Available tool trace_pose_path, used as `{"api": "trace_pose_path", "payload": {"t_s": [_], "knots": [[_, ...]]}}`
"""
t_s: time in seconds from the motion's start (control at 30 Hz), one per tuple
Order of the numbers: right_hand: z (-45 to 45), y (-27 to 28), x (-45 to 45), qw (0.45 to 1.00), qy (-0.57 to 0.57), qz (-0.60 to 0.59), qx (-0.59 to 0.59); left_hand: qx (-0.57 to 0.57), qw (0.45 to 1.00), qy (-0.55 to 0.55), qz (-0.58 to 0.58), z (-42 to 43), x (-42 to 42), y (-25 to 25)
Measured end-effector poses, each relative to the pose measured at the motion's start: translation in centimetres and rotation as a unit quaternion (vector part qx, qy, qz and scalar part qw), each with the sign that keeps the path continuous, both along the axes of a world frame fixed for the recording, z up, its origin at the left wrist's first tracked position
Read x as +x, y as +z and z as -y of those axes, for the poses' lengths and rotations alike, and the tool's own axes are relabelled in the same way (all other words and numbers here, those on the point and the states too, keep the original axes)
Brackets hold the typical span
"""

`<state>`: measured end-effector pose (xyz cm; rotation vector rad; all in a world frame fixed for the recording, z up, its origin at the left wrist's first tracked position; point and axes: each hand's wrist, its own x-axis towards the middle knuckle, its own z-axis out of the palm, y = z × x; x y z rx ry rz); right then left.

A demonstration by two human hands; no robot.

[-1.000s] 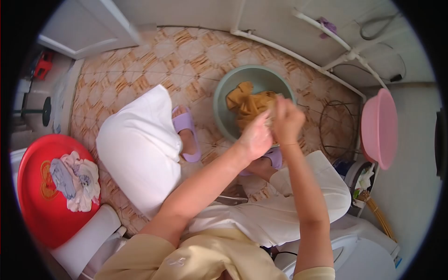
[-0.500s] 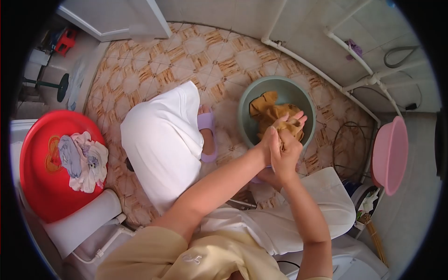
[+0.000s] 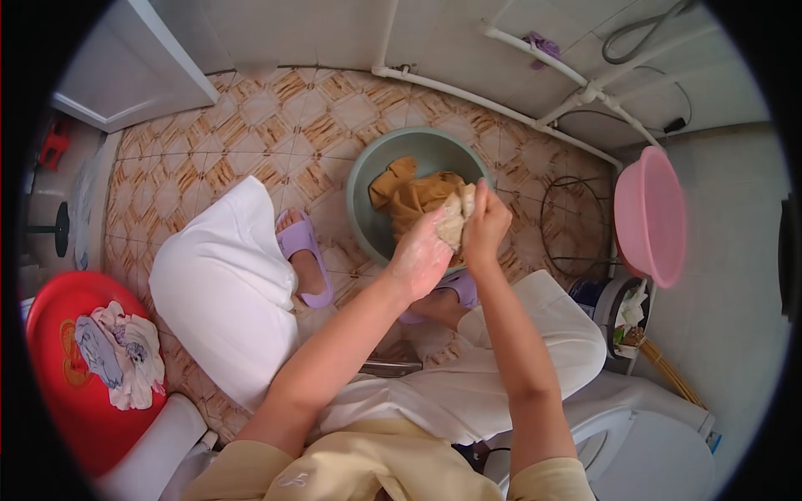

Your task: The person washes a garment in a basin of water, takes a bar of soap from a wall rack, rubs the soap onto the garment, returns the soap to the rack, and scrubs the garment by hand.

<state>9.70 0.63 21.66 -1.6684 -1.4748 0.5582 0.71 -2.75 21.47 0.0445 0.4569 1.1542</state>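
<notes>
A mustard-brown garment point(image 3: 426, 194) lies bunched in a grey-green basin point(image 3: 362, 179) on the floor. One part of it, pale with lather, is raised between my two hands above the basin's near right side. My left hand point(image 3: 422, 255), streaked with white suds, grips this bunch from the left, its fingers mostly covered by cloth. On the other side my right hand point(image 3: 486, 225) is closed around the cloth, thumb up. Both hands are nearly touching each other.
A red basin point(image 3: 50, 409) with several pale clothes point(image 3: 125, 355) stands at the left. To the right, a pink basin point(image 3: 652, 219) leans upright by the wall, near a bin point(image 3: 622, 313) and a white toilet point(image 3: 660, 455). White pipes point(image 3: 501, 103) run along the wall.
My view has turned, so the basin appears farther left. My hands have drawn slightly apart, and the lathered cloth between them now shows. Suds are visible on my left hand.
</notes>
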Motion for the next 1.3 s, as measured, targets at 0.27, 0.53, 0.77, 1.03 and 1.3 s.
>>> {"api": "trace_pose_path", "payload": {"t_s": [0.27, 0.53, 0.77, 1.03, 1.3], "knots": [[-1.3, -3.4, 2.7, 0.985, 0.026, 0.163, 0.043, -0.020, 0.999, -0.012, 0.035, -0.3, -1.5, -0.9], [-2.6, 1.7, 4.3, 0.913, -0.013, -0.406, -0.035, 0.101, 0.964, 0.100, -0.223, -2.3, -3.8, -0.9], [1.2, -2.7, -0.9, 0.982, 0.139, 0.101, 0.083, -0.060, 0.997, -0.022, 0.047, 1.1, 0.2, -3.0], [2.9, -1.9, -1.7, 0.990, 0.105, -0.047, 0.084, 0.024, 0.998, 0.023, 0.049, -0.2, -1.6, -2.6], [2.4, -2.2, 0.7, 0.943, 0.129, -0.252, -0.173, 0.150, 0.975, 0.167, 0.002, -3.4, -7.5, -0.7]]}}
